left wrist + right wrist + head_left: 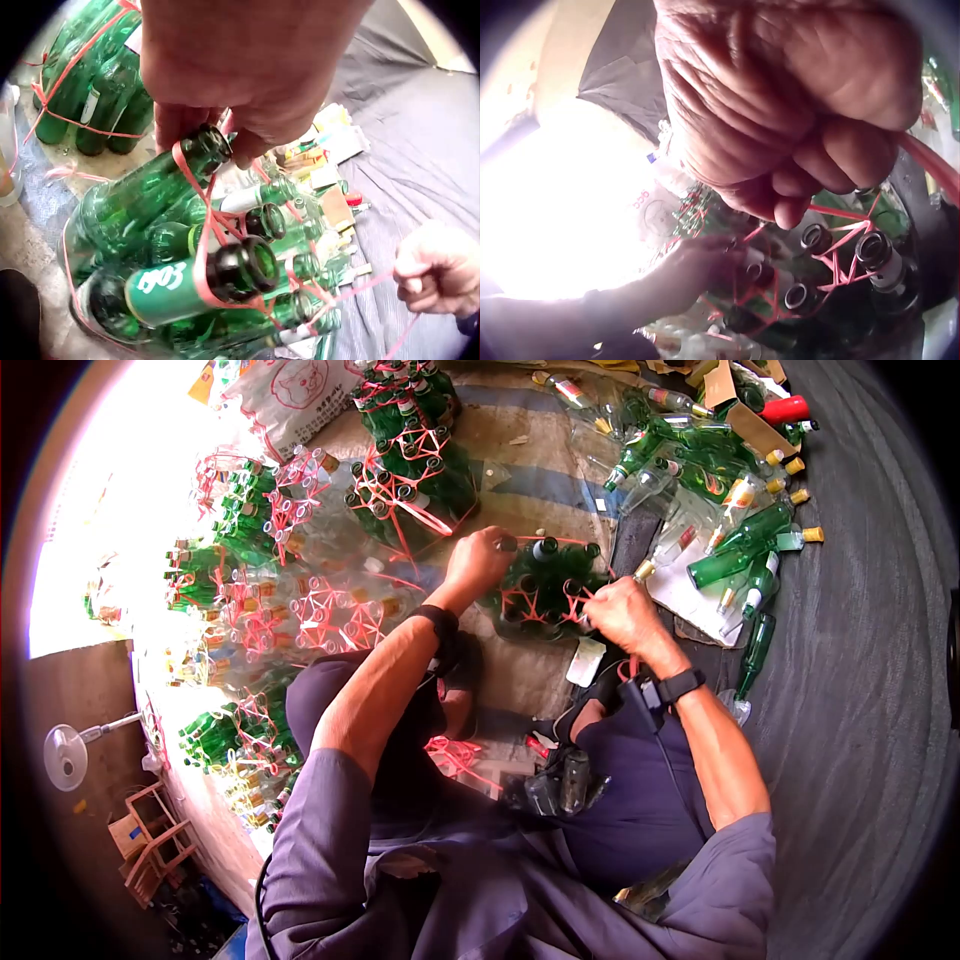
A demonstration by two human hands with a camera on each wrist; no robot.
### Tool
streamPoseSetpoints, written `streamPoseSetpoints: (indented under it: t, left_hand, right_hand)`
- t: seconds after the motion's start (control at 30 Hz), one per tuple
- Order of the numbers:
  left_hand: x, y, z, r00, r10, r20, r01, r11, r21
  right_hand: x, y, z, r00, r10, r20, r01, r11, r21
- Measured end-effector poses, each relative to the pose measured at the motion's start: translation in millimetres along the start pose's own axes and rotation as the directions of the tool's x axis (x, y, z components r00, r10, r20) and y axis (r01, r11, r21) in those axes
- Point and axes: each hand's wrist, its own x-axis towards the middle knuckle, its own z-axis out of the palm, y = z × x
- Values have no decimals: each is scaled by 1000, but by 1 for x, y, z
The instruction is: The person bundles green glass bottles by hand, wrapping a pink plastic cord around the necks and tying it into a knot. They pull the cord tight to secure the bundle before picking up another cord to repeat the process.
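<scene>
Several green glass bottles (pixel 548 588) stand upright in a bundle on the floor between my feet, pink string (pixel 217 217) looped from neck to neck. At the bundle's far left corner, my left hand (pixel 474 570) grips one green bottle (pixel 139 199) by its neck, just under the mouth. My right hand (pixel 628 618), at the bundle's right side, has its fingers curled around the loose pink string end (pixel 366 285). That string runs taut from the bottle necks to the fist, and its tail hangs below. The left fingertips are partly hidden behind the neck.
Tied green bottles (pixel 415 470) stand beyond the left hand, with bundled clear and green bottles (pixel 240 590) further left. Loose bottles (pixel 700 480) lie heaped at the far right beside a cardboard box (pixel 752 435). Spare pink string (pixel 455 755) lies near my feet.
</scene>
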Motion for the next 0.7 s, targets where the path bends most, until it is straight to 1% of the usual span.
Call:
streamPoseSetpoints:
  t: [0.03, 0.07, 0.1, 0.13, 0.17, 0.2, 0.23, 0.27, 0.3, 0.33, 0.37, 0.43, 0.47, 0.5, 0.53, 0.57, 0.6, 0.63, 0.7]
  left_hand:
    - [1, -1, 1, 1000, 3, 8, -3, 999, -35]
    - [2, -1, 2, 1000, 6, 15, -5, 998, -69]
    - [4, 2, 2, 1000, 6, 16, -5, 998, -65]
    - [5, 6, 2, 1000, 23, 12, -21, 994, -107]
    - [6, 9, 2, 999, 40, 8, -38, 988, -151]
    - [8, 7, 5, 996, 42, 76, -18, 957, -288]
    - [11, 7, 7, 996, 46, 77, -22, 957, -288]
    - [12, 13, 6, 971, 224, 89, -206, 962, -179]
    - [12, 18, 4, 912, 392, 120, -386, 920, -72]
    - [8, 24, 4, 960, 248, 134, -241, 969, -60]
    - [9, 32, 0, 959, 251, 131, -245, 968, -60]
    - [8, 45, -11, 978, 195, 79, -194, 981, -12]
    - [6, 49, -21, 978, 207, 25, -203, 973, -112]
    - [4, 58, -33, 983, 173, 66, -158, 970, -184]
    - [-1, 67, -45, 983, 175, 62, -158, 963, -217]
    - [-5, 70, -54, 982, 178, 58, -159, 955, -250]
    - [-7, 72, -62, 982, 186, 35, -173, 957, -231]
    - [-9, 74, -71, 980, 199, 32, -181, 940, -290]
    - [-26, 97, -102, 982, 181, 56, -142, 898, -416]
  right_hand:
    - [-5, -19, 3, 991, 135, -1, -132, 975, 180]
    - [-9, -27, 9, 993, 116, 4, -114, 968, 224]
    - [-12, -37, 13, 995, 97, 7, -96, 959, 267]
    - [-18, -49, 15, 972, 213, 103, -235, 916, 324]
    - [-22, -51, 27, 954, 255, 155, -297, 863, 408]
    - [-23, -54, 38, 966, 221, 133, -255, 894, 367]
    - [-24, -57, 44, 976, 186, 111, -212, 922, 323]
    - [-25, -62, 44, 977, 166, 130, -199, 931, 307]
    - [-27, -64, 43, 978, 168, 125, -199, 931, 305]
    - [-28, -66, 42, 975, 183, 128, -211, 943, 259]
    - [-30, -68, 42, 972, 196, 132, -221, 952, 211]
    - [-38, -68, 35, 973, 172, 155, -202, 957, 207]
    - [-45, -65, 34, 971, 170, 168, -200, 962, 187]
    - [-51, -61, 35, 969, 167, 180, -198, 966, 166]
    - [-58, -47, 44, 988, 76, 137, -95, 986, 140]
    - [-63, -47, 42, 989, 72, 133, -90, 986, 137]
    - [-68, -48, 41, 981, 124, 147, -145, 980, 136]
    - [-72, -50, 40, 971, 176, 160, -197, 971, 133]
    - [-76, -59, 38, 970, 175, 169, -195, 975, 111]
